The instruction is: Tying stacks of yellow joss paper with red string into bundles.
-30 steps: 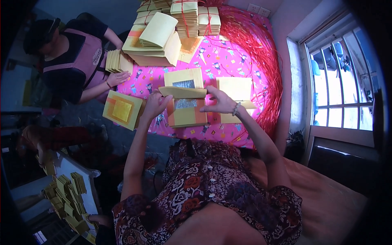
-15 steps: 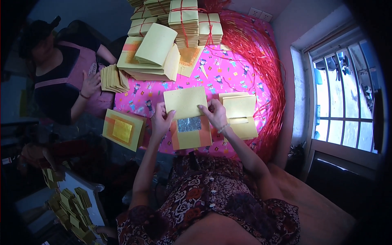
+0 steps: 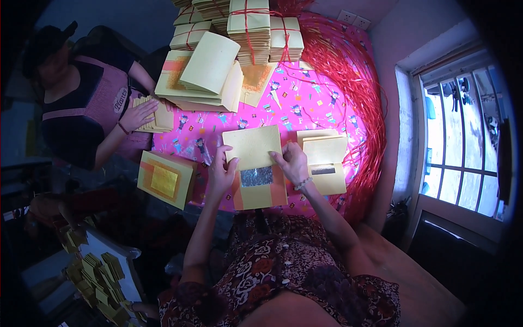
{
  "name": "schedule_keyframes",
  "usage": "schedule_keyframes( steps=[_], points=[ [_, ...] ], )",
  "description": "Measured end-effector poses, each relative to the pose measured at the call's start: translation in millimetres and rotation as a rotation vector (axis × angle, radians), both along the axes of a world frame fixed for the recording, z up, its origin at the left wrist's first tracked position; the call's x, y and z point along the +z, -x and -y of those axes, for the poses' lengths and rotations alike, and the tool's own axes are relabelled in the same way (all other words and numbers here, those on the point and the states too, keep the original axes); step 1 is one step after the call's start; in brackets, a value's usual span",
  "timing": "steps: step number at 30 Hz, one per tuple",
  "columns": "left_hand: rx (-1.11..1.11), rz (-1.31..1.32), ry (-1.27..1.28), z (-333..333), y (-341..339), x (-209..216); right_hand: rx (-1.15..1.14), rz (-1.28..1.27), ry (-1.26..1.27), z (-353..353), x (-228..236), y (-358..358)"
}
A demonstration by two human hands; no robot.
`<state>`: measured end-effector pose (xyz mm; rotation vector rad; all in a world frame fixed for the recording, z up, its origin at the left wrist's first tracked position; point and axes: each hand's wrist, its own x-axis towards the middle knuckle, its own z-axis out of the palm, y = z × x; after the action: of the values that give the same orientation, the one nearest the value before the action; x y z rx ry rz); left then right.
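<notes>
Holding, at the near side of a plain pale-yellow paper sheet (image 3: 251, 144), with both hands. Located in front of the torso, above a yellow paper with orange bands (image 3: 259, 203) and a silver foil rectangle (image 3: 256, 176), bared just below the near edge. Left hand (image 3: 220, 171): pinching the near left corner, thumb toward the foil. Right hand (image 3: 295, 163): pinching the near right corner, thumb on top, other fingers curled. Cannot see the fingertips underneath; cannot tell how firm the pressure.

Handling, as judged: keep both pinches level, to hold the near edge parallel to the foil. Pull lightly and evenly outward; avoid creasing the corners. Keep thumbs off the foil, likely easy to scuff. Check squareness against the orange bands before pressing anything down.

Noted nearby: on the pink printed tablecloth (image 3: 297, 101), just right of the right hand, pale-yellow folded papers (image 3: 325, 150); to the left, a yellow paper stack with a gold foil square (image 3: 164, 181). Well apart at far right, loose red plastic strands (image 3: 368, 103); keep clear of the right wrist.
</notes>
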<state>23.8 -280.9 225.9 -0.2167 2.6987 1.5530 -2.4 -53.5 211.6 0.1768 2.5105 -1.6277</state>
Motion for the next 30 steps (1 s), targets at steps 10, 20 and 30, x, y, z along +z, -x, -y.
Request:
schedule_keyframes(
  steps=[10,20,30],
  points=[
    [-0.022,0.041,-0.018,1.8,-0.2,0.2,0.028,-0.020,-0.010,-1.0,-0.8,-0.3],
    [-0.011,0.060,-0.026,0.8,2.4,3.7,0.058,-0.021,-0.061,-1.5,6.0,4.7],
    [0.008,0.070,0.035,-0.9,1.7,2.9,0.100,0.043,-0.152,-4.5,-0.4,6.9]
  ],
)
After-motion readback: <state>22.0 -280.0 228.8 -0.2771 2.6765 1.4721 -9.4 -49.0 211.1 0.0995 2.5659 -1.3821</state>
